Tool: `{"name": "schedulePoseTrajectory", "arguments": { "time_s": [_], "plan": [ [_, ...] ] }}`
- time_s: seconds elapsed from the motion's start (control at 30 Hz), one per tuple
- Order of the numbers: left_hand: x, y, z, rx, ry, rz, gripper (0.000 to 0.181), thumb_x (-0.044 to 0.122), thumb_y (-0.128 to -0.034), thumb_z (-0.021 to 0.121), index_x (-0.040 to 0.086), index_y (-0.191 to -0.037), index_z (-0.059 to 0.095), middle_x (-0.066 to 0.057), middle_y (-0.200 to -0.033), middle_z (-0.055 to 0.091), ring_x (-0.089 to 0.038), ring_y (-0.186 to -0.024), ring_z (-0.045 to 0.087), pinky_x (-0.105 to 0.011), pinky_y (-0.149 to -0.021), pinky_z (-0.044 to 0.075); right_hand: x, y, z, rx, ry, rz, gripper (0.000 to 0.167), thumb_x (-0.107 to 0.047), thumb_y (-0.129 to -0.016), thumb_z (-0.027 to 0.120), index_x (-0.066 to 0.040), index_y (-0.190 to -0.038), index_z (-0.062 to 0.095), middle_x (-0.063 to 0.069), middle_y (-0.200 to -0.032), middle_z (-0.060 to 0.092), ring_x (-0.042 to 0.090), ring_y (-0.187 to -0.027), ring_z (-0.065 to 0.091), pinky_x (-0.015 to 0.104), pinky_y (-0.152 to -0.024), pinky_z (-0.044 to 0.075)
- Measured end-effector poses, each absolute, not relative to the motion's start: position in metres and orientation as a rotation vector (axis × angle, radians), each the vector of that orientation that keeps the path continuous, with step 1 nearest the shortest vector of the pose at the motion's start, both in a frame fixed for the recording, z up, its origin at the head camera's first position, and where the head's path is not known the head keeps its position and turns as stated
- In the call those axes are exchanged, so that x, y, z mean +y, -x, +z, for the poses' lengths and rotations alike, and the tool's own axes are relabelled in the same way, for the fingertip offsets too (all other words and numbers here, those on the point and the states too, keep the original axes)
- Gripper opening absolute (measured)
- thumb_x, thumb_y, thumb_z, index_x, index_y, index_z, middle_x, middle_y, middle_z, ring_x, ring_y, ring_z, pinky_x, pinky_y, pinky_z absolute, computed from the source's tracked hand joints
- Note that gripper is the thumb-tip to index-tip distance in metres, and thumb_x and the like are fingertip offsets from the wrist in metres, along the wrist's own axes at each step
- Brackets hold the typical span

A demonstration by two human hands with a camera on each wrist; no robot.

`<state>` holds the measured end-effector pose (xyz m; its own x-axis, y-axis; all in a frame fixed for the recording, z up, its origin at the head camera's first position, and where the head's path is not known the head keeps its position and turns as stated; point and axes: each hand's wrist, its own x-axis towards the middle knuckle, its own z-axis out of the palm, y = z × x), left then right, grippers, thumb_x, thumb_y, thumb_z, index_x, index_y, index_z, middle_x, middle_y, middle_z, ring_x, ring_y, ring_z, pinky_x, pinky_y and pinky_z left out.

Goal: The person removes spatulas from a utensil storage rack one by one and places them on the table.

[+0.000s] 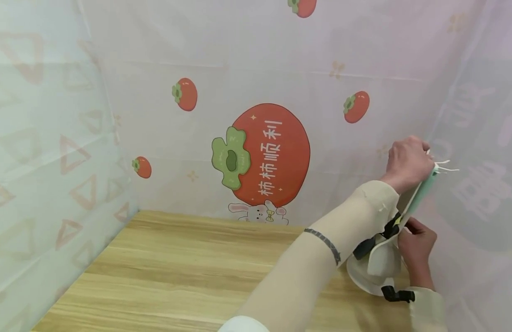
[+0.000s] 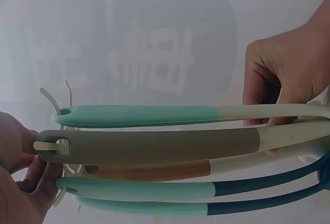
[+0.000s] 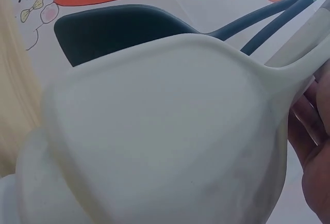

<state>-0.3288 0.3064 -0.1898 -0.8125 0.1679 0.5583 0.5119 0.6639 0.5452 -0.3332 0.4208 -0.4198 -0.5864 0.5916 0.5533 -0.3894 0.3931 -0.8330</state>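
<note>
Several kitchen utensils hang in a bundle by their handle ends on thin white hooks (image 2: 49, 99), at the right of the head view. My left hand (image 1: 408, 161) is at the top, its fingers pinching the end of a grey-brown handle (image 2: 154, 146). Beside it are a mint handle (image 2: 144, 114), a brown handle (image 2: 149, 171) and mint handles with navy necks. Lower down, my right hand (image 1: 419, 244) grips the pale neck of the mint-handled utensil; its fingertips are partly hidden. A broad white spatula head (image 3: 165, 126) fills the right wrist view, before a navy turner (image 3: 124, 30).
A wood-grain table (image 1: 189, 263) lies below, meeting a pale backdrop (image 1: 156, 50) printed with persimmons. The right-hand backdrop wall (image 1: 480, 230) stands close behind the utensils. Black wrist mounts (image 1: 395, 294) sit near both hands.
</note>
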Motion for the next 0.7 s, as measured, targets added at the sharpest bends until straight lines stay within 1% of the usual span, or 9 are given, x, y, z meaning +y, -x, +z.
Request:
{"name": "schedulePoseTrajectory", "arguments": {
  "time_s": [0.03, 0.07, 0.17, 0.33, 0.5, 0.6, 0.7],
  "plan": [
    [0.305, 0.329, -0.189, -2.415, 0.531, -0.985, 0.051, 0.028, -0.094, 0.07, 0.018, -0.057, 0.037, 0.006, -0.056, 0.02, -0.009, -0.05, 0.019, -0.02, -0.048, 0.018, 0.421, 0.333, -0.419, -1.745, 0.175, 1.34, 0.028, 0.005, -0.082, 0.068, -0.021, -0.082, 0.079, -0.03, -0.065, 0.063, -0.011, -0.067, 0.061, 0.006, -0.065, 0.045],
    [0.305, 0.329, -0.188, -2.417, 0.536, -0.983, 0.051, 0.027, -0.0943, 0.07, 0.018, -0.058, 0.036, 0.006, -0.057, 0.019, -0.009, -0.05, 0.018, -0.02, -0.048, 0.018, 0.421, 0.333, -0.418, -1.749, 0.18, 1.338, 0.028, 0.005, -0.082, 0.068, -0.022, -0.082, 0.079, -0.03, -0.065, 0.063, -0.011, -0.066, 0.06, 0.006, -0.064, 0.045],
    [0.303, 0.329, -0.188, -2.428, 0.548, -0.981, 0.05, 0.027, -0.095, 0.069, 0.018, -0.058, 0.038, 0.006, -0.056, 0.021, -0.008, -0.049, 0.021, -0.02, -0.047, 0.019, 0.419, 0.332, -0.416, -1.744, 0.184, 1.36, 0.031, 0.006, -0.081, 0.066, -0.023, -0.079, 0.078, -0.028, -0.064, 0.063, -0.011, -0.064, 0.06, 0.006, -0.062, 0.045],
    [0.304, 0.328, -0.188, -2.43, 0.562, -0.991, 0.046, 0.03, -0.096, 0.069, 0.021, -0.058, 0.045, 0.008, -0.055, 0.03, -0.005, -0.051, 0.032, -0.018, -0.048, 0.024, 0.41, 0.32, -0.407, -1.731, 0.165, 1.398, 0.03, 0.007, -0.081, 0.066, -0.021, -0.074, 0.076, -0.026, -0.062, 0.063, -0.009, -0.061, 0.059, 0.007, -0.06, 0.045],
    [0.305, 0.328, -0.189, -2.417, 0.598, -0.981, 0.039, 0.03, -0.0968, 0.068, 0.023, -0.061, 0.055, 0.011, -0.056, 0.041, -0.003, -0.053, 0.041, -0.015, -0.048, 0.027, 0.403, 0.312, -0.4, -1.701, 0.142, 1.406, 0.029, 0.008, -0.08, 0.065, -0.018, -0.075, 0.077, -0.025, -0.064, 0.065, -0.01, -0.062, 0.061, 0.007, -0.06, 0.046],
    [0.305, 0.33, -0.188, -2.412, 0.604, -0.981, 0.029, 0.032, -0.0961, 0.07, 0.027, -0.068, 0.065, 0.015, -0.061, 0.051, 0.0, -0.056, 0.045, -0.013, -0.049, 0.031, 0.404, 0.315, -0.401, -1.698, 0.124, 1.399, 0.023, 0.008, -0.081, 0.066, -0.011, -0.081, 0.08, -0.025, -0.066, 0.066, -0.01, -0.064, 0.062, 0.007, -0.061, 0.046],
    [0.304, 0.332, -0.187, -2.415, 0.597, -0.976, 0.019, 0.033, -0.0942, 0.072, 0.032, -0.076, 0.073, 0.019, -0.067, 0.059, 0.001, -0.061, 0.049, -0.011, -0.052, 0.035, 0.406, 0.32, -0.404, -1.704, 0.115, 1.387, 0.015, 0.008, -0.081, 0.069, -0.001, -0.087, 0.08, -0.025, -0.065, 0.065, -0.01, -0.065, 0.063, 0.007, -0.062, 0.047]
  ]
}}
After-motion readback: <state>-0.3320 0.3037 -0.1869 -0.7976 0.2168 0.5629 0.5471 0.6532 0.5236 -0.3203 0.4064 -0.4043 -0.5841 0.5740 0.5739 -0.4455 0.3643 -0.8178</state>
